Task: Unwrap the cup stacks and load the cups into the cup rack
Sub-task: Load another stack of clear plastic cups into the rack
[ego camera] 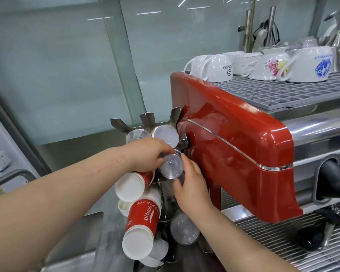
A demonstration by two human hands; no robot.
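Stainless counter and pale glass wall panels frame the scene; a red espresso machine (pixel 234 154) stands at right, its grey top grid (pixel 283 93) carrying upturned white ceramic mugs (pixel 216 68). Just beside the machine's left flank stands the metal cup rack (pixel 145 120), a tower of angled sleeves with flared metal tabs at the top.

Left hand (pixel 145 156): fingers curled round the near end of a clear plastic cup stack (pixel 172 165), gripping it from the left. Right hand (pixel 192 185): fingers and thumb curled on the same stack from below and the right, so both hands hold it at the mouth of an upper sleeve. The stack's base faces the camera; no wrapper can be made out on it (clear film would be hard to tell from clear cups).

Other sleeves are already loaded: a frosted cup stack (pixel 166 134) and another clear stack (pixel 135 134) above, red paper cup stacks (pixel 143 214) on the left, and a lower clear stack (pixel 185 230) beneath the right wrist.

Judged stage: seating the held stack in its sleeve.

Risks from here:
- The sleeve sits close against the machine's side, so a skewed push could jam the cup rims on the metal tabs or crush the thin plastic.
- The left forearm passes just above the upper red stack; a careless withdrawal could nudge it out of its sleeve.
- Loosening the grip before the stack is seated could let it slide back out.
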